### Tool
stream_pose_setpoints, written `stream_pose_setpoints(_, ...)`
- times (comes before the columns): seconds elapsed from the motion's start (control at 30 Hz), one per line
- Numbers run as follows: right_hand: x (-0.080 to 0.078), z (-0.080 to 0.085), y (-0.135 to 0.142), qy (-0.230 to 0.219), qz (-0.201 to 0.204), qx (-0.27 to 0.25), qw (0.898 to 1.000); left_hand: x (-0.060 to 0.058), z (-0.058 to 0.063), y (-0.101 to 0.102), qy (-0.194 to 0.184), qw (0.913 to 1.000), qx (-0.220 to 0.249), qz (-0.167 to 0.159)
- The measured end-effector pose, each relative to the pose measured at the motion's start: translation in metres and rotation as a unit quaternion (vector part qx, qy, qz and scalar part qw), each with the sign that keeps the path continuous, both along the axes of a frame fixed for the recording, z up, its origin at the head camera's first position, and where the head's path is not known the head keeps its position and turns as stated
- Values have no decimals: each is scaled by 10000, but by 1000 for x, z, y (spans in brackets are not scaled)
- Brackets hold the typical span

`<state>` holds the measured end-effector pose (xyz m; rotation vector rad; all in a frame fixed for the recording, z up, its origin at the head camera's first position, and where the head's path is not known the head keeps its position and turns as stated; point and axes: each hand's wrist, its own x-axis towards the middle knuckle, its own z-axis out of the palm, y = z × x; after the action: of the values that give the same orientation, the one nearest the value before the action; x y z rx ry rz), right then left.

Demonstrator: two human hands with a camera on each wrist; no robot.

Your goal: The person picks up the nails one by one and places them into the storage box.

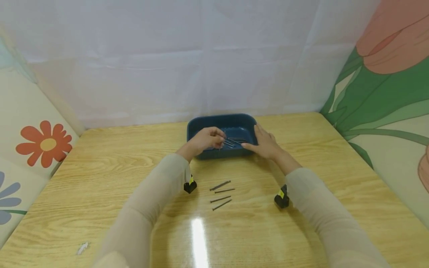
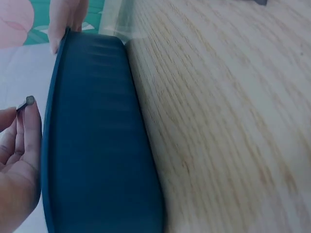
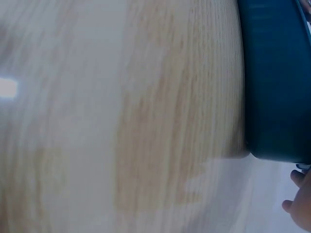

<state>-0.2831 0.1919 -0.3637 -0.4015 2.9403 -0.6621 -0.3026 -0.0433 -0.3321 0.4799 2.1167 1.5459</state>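
Note:
Over the left half of a dark blue plastic basin [image 1: 221, 154], my left hand [image 1: 207, 139] pinches a nail between thumb and fingertips; the nail's [image 2: 30, 100] blunt end shows in the left wrist view. Whether more than one nail is held I cannot tell. Several grey nails [image 1: 238, 139] lie inside the basin. My right hand [image 1: 264, 143] grips the basin's right front corner, thumb over the rim and fingers along the outer right side. In front of the basin, several more nails [image 1: 222, 191] lie roughly side by side on the table.
The wooden table [image 1: 117, 167] meets a white cloth backdrop [image 1: 151, 74] just behind the basin. Flower-painted panels [image 1: 395, 141] stand on both sides. A small white scrap [image 1: 82, 248] lies near the front left. Black wrist cameras [image 1: 282, 197] hang below both sleeves.

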Motion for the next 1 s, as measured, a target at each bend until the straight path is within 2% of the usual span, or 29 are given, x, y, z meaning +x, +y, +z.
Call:
stream_pose_setpoints(0.17, 2, 0, 1, -62, 16, -18, 10000, -7, -8, -2, 35, 9992, 54, 390)
stream_pose_setpoints(0.33, 4, 0, 2, -67, 29, -65, 10000, -12, -14, -4, 45, 9981, -9, 617)
stream_pose_setpoints(0.43, 5, 0, 2, -57, 34, -80, 9999, -14, -14, -6, 58, 9974, -136, 709)
stream_pose_setpoints(0.47, 5, 0, 2, -51, 33, -87, 9999, -12, -11, -5, 52, 9971, -199, 727)
stream_pose_setpoints(0.57, 4, -1, 1, -49, 17, -96, 9999, -18, -13, -5, 94, 9961, -324, 811)
stream_pose_setpoints(0.77, 2, -2, 1, -78, -15, -117, 9999, -26, -19, -5, 243, 9941, -688, 799)
stream_pose_setpoints(0.83, 3, -2, 2, -91, -4, -113, 9999, -19, -9, -4, 194, 9931, -864, 772)
stream_pose_setpoints(1.0, 3, -3, 2, -82, 2, -134, 9999, -18, -11, -2, 360, 9880, -1348, 665)
